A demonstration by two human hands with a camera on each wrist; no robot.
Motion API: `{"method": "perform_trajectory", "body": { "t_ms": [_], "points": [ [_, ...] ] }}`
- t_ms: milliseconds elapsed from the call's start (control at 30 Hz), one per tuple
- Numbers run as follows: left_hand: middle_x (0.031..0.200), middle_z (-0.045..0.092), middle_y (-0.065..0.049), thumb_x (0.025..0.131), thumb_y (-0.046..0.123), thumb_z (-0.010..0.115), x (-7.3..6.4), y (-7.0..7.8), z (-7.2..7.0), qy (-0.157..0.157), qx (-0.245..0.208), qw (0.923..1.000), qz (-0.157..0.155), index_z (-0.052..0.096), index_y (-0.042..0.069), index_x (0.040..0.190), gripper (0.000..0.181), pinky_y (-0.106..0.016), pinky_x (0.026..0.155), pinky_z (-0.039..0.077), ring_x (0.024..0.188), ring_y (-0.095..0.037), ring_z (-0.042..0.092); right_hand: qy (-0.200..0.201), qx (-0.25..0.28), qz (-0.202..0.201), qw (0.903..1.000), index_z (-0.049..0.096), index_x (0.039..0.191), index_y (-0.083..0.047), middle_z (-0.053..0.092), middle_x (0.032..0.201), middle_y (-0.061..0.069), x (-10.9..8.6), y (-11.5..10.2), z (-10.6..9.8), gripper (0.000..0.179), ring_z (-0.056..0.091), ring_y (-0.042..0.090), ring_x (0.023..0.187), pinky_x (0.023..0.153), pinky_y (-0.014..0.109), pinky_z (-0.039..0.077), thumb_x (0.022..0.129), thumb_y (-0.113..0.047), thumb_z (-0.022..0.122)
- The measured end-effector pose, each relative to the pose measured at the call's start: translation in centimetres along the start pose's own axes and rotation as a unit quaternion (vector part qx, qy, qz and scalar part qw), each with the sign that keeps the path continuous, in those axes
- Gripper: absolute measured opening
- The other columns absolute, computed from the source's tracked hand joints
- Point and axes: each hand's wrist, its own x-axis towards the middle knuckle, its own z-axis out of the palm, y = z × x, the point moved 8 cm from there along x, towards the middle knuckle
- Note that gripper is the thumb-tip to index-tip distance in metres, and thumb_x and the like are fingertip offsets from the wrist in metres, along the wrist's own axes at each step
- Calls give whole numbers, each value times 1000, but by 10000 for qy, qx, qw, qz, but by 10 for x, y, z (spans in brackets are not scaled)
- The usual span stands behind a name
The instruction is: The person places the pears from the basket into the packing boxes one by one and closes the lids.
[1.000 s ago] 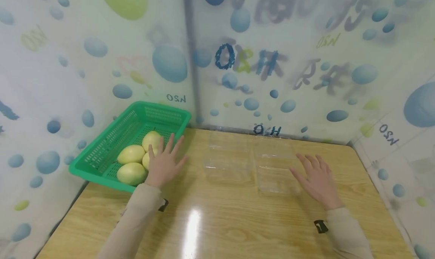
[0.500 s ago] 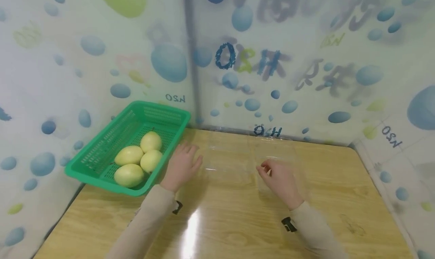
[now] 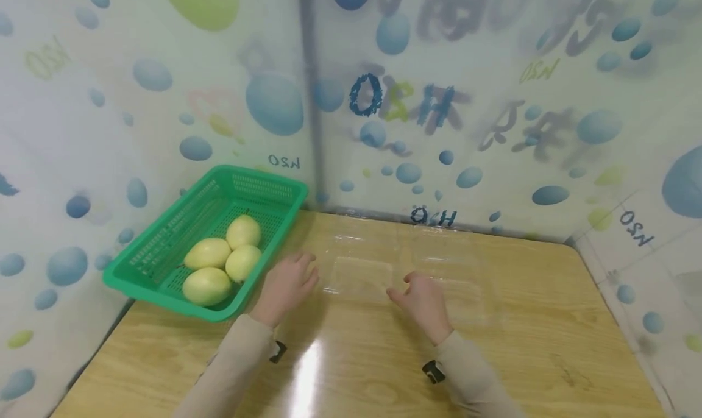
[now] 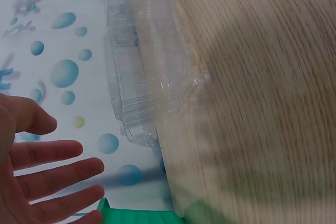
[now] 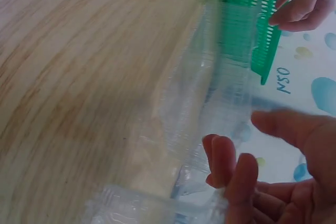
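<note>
Two clear plastic boxes stand side by side on the wooden table, the left box (image 3: 362, 275) and the right box (image 3: 457, 296). My left hand (image 3: 287, 287) hovers just left of the left box, fingers loosely bent; in the left wrist view its thumb and fingers (image 4: 60, 177) are spread with nothing between them. At the right front corner of the left box is my right hand (image 3: 421, 302). The right wrist view shows its thumb (image 5: 289, 127) and bent fingers apart, close to the box wall (image 5: 231, 77).
A green perforated basket (image 3: 159, 235) stands at the left, holding several yellow-green fruits (image 3: 207, 287) that look like pears. Behind the table (image 3: 373, 369) rises a wall sheet (image 3: 482, 144) printed with blue drops; another wall borders the right side.
My right hand has come in leftward from beyond the right box to the left box. My left hand has left the basket's side, moving right and lower. The boxes have shifted slightly.
</note>
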Motion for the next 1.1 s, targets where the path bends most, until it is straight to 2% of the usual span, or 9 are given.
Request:
{"method": "perform_trajectory", "body": {
  "t_ms": [133,300,533,633,767,933,1100],
  "points": [
    [93,67,-18,85,8,69,-3,-1,-3,-2,-19,10000,22,65,-3,100,19,-42,60,56,79,-33,64,200,-357,-132,9991,69,87,7,64,66,8,3,0,4,31,52,13,52,52,35,52,86,-23,72],
    [91,67,-18,84,7,69,-2,0,-4,44,5,9997,245,65,-4,100,20,-41,61,56,77,-32,64,377,-525,-12,9979,68,77,2,65,69,10,4,2,3,21,52,15,53,48,32,48,85,-18,72],
    [78,65,-14,80,6,70,0,10,-16,389,470,9931,1002,65,-3,91,15,-38,54,52,64,-29,61,786,-863,66,9931,66,71,-3,56,57,2,-3,7,-3,18,40,10,46,39,23,35,82,-17,71],
    [72,62,-11,78,5,71,2,14,-22,468,649,9889,1255,63,-2,86,13,-38,52,50,61,-28,59,922,-1017,50,9905,68,75,-1,49,51,-1,-7,11,-6,17,35,9,43,37,22,28,82,-17,70],
    [65,56,-7,78,5,70,8,19,-26,400,796,9852,1464,58,1,80,12,-34,48,46,56,-24,54,1049,-1191,-54,9873,70,81,1,46,49,-3,-10,13,-9,18,34,8,41,36,22,27,82,-17,70],
    [63,52,-5,77,4,69,16,23,-32,236,904,9810,1699,54,4,75,15,-31,46,44,54,-21,51,1149,-1273,-220,9849,69,77,0,47,49,-2,-11,12,-10,17,34,8,41,35,23,29,80,-17,71],
    [64,53,-5,77,4,68,25,20,-43,168,1076,9794,1698,51,6,72,18,-34,46,45,56,-24,53,1245,-1270,-352,9834,68,74,-1,46,49,-2,-12,9,-7,15,33,8,40,34,23,29,79,-15,70]
  ]
}}
